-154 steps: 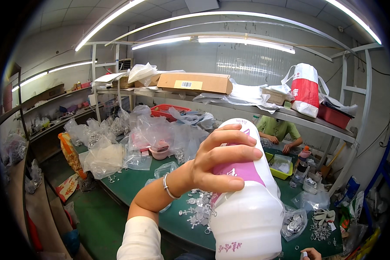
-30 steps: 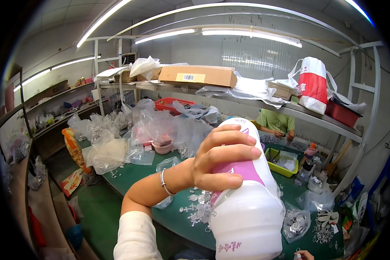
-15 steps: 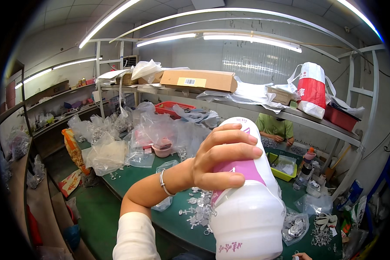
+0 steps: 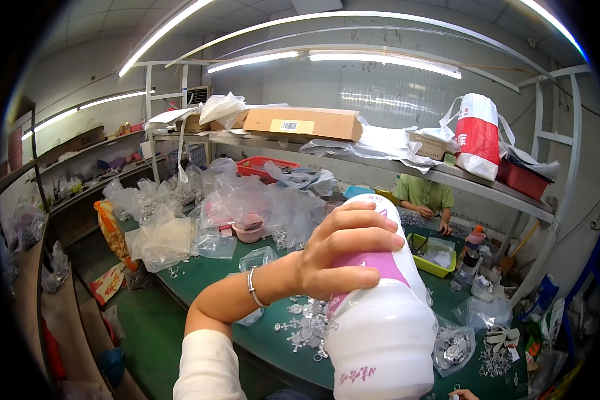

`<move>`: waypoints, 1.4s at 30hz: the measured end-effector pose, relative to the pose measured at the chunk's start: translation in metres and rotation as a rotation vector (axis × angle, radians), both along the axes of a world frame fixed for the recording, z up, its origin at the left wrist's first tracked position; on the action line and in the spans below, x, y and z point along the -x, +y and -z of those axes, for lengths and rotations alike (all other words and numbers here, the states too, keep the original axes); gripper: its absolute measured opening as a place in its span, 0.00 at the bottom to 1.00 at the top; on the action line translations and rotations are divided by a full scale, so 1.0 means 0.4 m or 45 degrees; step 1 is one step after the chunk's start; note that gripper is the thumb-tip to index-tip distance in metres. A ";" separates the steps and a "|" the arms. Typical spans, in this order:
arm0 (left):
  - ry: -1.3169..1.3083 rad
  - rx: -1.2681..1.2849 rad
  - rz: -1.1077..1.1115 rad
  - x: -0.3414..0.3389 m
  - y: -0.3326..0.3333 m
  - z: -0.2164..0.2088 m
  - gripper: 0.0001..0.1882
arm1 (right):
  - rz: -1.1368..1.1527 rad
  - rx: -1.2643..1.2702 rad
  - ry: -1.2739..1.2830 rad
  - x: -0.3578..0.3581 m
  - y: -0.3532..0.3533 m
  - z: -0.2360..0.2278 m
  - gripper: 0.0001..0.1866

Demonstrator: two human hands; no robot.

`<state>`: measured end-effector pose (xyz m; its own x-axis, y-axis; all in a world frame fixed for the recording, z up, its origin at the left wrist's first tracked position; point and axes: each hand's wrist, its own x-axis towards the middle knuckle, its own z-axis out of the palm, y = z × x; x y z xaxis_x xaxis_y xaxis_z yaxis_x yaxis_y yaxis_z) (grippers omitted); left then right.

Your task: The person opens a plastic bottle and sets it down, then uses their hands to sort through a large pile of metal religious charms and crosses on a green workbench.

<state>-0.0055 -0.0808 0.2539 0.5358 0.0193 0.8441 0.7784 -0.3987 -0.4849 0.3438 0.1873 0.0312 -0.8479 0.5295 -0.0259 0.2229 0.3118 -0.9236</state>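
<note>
My left hand (image 4: 350, 250) is wrapped round a large white plastic bottle (image 4: 383, 340) with a pink-purple label. The bottle is tilted and fills the lower middle of the view, close in front of me; its lower end runs toward the bottom edge, and its mouth cannot be made out. Only a few fingertips of my right hand (image 4: 464, 395) show at the bottom edge, right of the bottle, so its grip is hidden. Behind the bottle, small silvery metal pieces (image 4: 308, 325) lie loose on the green table (image 4: 260, 343). A clear bag of metal parts (image 4: 455, 348) lies right of it.
Clear plastic bags (image 4: 233, 197) crowd the table's far left, near a pink bowl (image 4: 249, 231). A yellow-green tray (image 4: 435, 259) stands at the right. Across the table sits a person in a green shirt (image 4: 425, 192). A shelf above carries a cardboard box (image 4: 303, 123) and a red-white bag (image 4: 479, 137).
The bottle and my left hand have sunk slightly, and a blue container behind has come into view. The person across has shifted their hands. My grip stays the same.
</note>
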 end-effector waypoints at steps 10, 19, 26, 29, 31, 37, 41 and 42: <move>-0.166 0.265 0.184 -0.003 0.060 0.084 0.29 | 0.028 0.044 -0.035 -0.001 -0.007 0.001 0.13; -0.926 1.041 0.379 -0.040 0.071 0.211 0.48 | 0.063 0.132 -0.021 0.001 -0.007 0.020 0.12; -1.486 1.503 0.339 -0.041 0.089 0.323 0.48 | 0.101 0.158 -0.029 0.007 -0.021 0.016 0.12; -1.579 1.547 0.408 -0.038 0.094 0.379 0.46 | 0.078 0.179 -0.018 0.008 -0.019 0.023 0.12; -1.675 1.590 0.439 -0.047 0.094 0.402 0.47 | 0.026 0.158 0.015 0.010 -0.012 0.027 0.12; -1.774 1.695 0.463 -0.055 0.097 0.440 0.47 | -0.005 0.180 0.082 0.039 -0.012 0.032 0.21; -1.819 1.617 0.491 -0.053 0.098 0.445 0.42 | -0.047 0.255 0.125 0.050 -0.005 0.039 0.22; -1.835 1.647 0.496 -0.050 0.099 0.446 0.44 | -0.046 0.253 0.131 0.051 -0.005 0.041 0.22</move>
<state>0.0147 -0.0411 0.0754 -0.2884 0.9438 0.1614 0.0594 -0.1506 0.9868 0.3235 0.1855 0.0146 -0.8696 0.4922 -0.0390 0.1164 0.1277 -0.9850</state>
